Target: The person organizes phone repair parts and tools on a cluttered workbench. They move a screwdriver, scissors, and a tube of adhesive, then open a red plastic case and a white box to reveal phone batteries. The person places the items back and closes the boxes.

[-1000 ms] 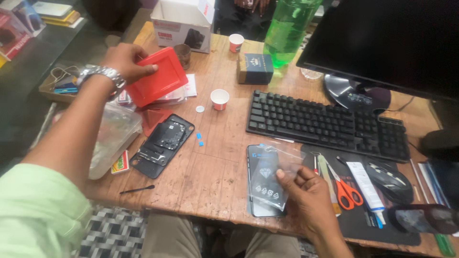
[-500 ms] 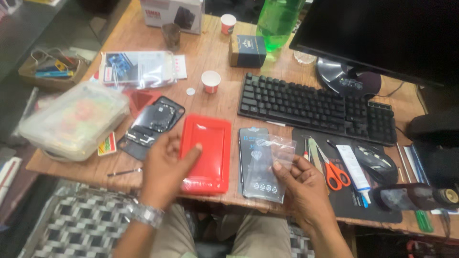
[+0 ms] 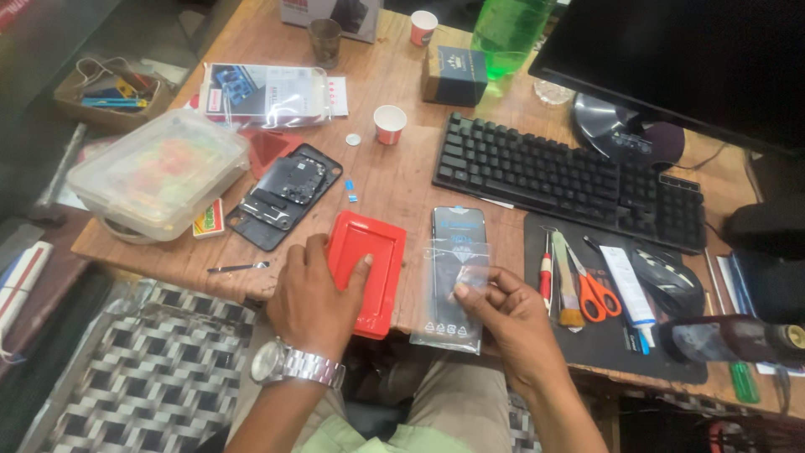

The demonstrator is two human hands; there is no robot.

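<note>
1. the left hand (image 3: pixel 312 295) lies flat with its fingers (image 3: pixel 359 270) spread and pressing down on a red case (image 3: pixel 366 270); nothing is pinched, the palm just pins the case to the worktop (image 3: pixel 411 180) near its front edge.
2. the right hand (image 3: pixel 511 315) has thumb and fingers (image 3: pixel 462 290) pressed together, pinching the lower right part of a clear sleeve (image 3: pixel 457 281). the sleeve lies just right of the case, and a dark glass panel shows through its upper half.
3. judging by this, the step in hand looks like steadying the case while getting the sleeve open; the panel is not yet out.
4. the next move would call for a light pinch at the panel's edges, a straight pull along the sleeve, and the left hand holding the case from sliding.
5. left of the case, an opened phone (image 3: pixel 285 195) lies back up with its insides bare, and a thin tool (image 3: pixel 239 268) lies near the edge.
6. right of the sleeve, a dark mat (image 3: pixel 612 344) bears a screwdriver (image 3: pixel 546 278), a brush (image 3: pixel 567 289), scissors (image 3: pixel 595 289) and a white tube (image 3: pixel 625 288).
7. farther back stand a keyboard (image 3: pixel 570 178), a paper cup (image 3: pixel 389 124) and a green bottle (image 3: pixel 508 27); a lidded tub (image 3: pixel 159 172) sits at the far left.
</note>
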